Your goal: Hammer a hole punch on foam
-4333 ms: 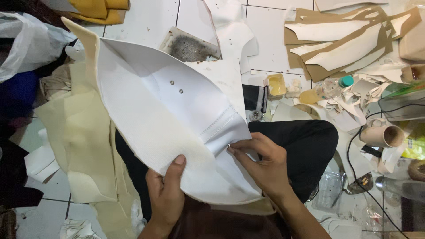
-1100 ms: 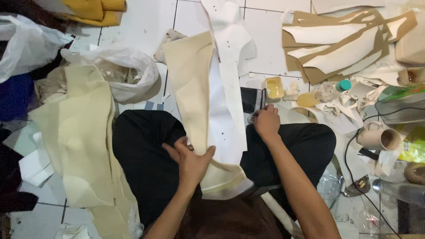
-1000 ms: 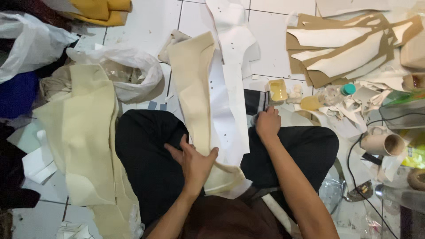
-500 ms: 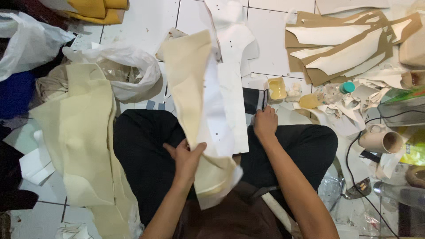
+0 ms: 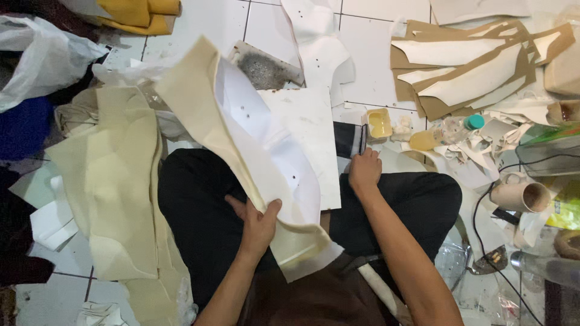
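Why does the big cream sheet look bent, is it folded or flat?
Folded. The left hand pinches the cream sheet with white paper tucked inside, lifted off the lap.

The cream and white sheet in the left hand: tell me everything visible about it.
The sheet is a long, curved piece with two layers: a cream, foam-like outer face and a smooth white face with a few small holes. It is bent into a trough and lifted at a slant above the lap. The left hand pinches its lower edge, thumb on the white face. Its lower tip looks yellow-stained. The right hand is clear of it.

Bare forearms, no sleeves showing; left hand (image 5: 258,223) and right hand (image 5: 364,171) ringless, it seems; black trousers (image 5: 193,199).
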